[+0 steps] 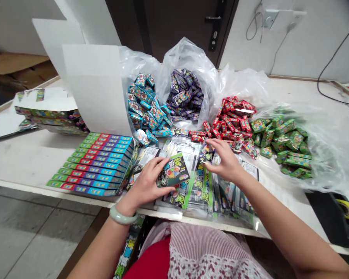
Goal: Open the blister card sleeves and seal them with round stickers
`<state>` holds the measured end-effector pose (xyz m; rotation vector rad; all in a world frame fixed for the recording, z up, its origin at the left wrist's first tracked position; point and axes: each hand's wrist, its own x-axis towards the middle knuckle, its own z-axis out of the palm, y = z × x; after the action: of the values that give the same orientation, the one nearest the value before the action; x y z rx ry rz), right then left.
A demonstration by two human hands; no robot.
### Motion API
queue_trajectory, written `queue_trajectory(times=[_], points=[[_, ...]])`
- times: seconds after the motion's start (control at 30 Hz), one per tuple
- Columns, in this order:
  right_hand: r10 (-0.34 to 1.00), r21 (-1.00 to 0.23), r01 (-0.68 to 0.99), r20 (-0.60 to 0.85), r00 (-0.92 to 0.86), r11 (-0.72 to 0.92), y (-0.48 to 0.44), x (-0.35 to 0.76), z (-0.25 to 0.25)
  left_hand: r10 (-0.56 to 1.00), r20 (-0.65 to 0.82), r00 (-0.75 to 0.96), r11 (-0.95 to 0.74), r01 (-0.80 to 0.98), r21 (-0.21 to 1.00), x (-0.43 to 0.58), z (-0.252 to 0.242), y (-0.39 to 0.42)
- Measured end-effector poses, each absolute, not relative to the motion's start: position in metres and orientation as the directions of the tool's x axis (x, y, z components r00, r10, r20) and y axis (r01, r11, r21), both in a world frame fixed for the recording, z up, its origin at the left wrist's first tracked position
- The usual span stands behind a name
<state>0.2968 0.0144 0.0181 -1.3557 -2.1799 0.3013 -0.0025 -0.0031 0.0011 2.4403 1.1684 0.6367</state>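
Our left hand (145,182) has its grip pressed together on a printed card (173,172), dark with green marks, and holds it tilted just above a layer of flat plastic packets (192,190). The grip of our right hand (225,161) is spread, and its fingers (218,146) touch a small box (207,153) that lies on top of the packets. The two hands are near each other, with only a narrow gap between them, over the middle of the packets.

The packets reach the front edge of the worktop (40,162), and some seem to pass over it. A jade bangle (123,215) sits on our left wrist, just behind this edge. To the left, long boxes (90,164) lie in an overlapping row, and the nearest one comes close to the same edge. These boxes touch the packets on their right side, so there is little room there. Behind them stands a white card sheet (95,89).

Further back, four open plastic bags hold small boxes: blue (147,104), purple (184,95), red (231,120) and green (282,145). The red boxes spill forward almost to our right hand. At the right front corner is a black tape holder (344,209), close to the edge.
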Motion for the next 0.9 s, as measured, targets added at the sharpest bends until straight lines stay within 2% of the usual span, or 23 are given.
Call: queue_trajectory(times=[0.07, 0.17, 0.27, 0.37, 0.5, 0.63, 0.7, 0.8, 0.9], points=[[0.838, -0.380, 0.755, 0.358, -0.413, 0.534, 0.009, 0.295, 0.036, 0.787, 0.245, 0.566, -0.605, 0.629, 0.488, -0.003, 0.003, -0.003], [0.780, -0.228, 0.747, 0.211, -0.589, 0.625, 0.001, 0.290, 0.059, 0.775, 0.263, 0.575, -0.623, 0.624, 0.472, -0.002, 0.005, -0.002], [0.717, -0.194, 0.695, 0.078, -0.693, 0.692, -0.003, 0.284, 0.068, 0.745, 0.269, 0.610, -0.658, 0.607, 0.445, 0.000, 0.006, -0.002], [0.667, -0.268, 0.633, 0.052, -0.743, 0.726, -0.001, 0.280, 0.066, 0.710, 0.260, 0.655, -0.690, 0.572, 0.444, 0.002, 0.006, -0.004], [0.676, -0.426, 0.579, 0.112, -0.729, 0.695, 0.002, 0.276, 0.058, 0.719, 0.264, 0.643, -0.674, 0.552, 0.490, 0.007, 0.004, -0.007], [0.758, -0.492, 0.598, 0.237, -0.607, 0.633, -0.003, 0.269, 0.052, 0.794, 0.306, 0.525, -0.600, 0.598, 0.532, 0.005, 0.002, -0.007], [0.771, -0.524, 0.590, 0.240, -0.590, 0.615, -0.004, 0.265, 0.051, 0.811, 0.313, 0.495, -0.579, 0.599, 0.553, 0.002, 0.001, -0.007], [0.775, -0.661, 0.494, 0.221, -0.592, 0.565, 0.011, 0.256, 0.044, 0.834, 0.318, 0.452, -0.547, 0.597, 0.586, -0.004, 0.000, -0.008], [0.875, -0.776, 0.452, 0.256, -0.411, 0.440, 0.056, 0.238, 0.026, 0.849, 0.322, 0.419, -0.526, 0.607, 0.596, -0.012, 0.000, -0.011]])
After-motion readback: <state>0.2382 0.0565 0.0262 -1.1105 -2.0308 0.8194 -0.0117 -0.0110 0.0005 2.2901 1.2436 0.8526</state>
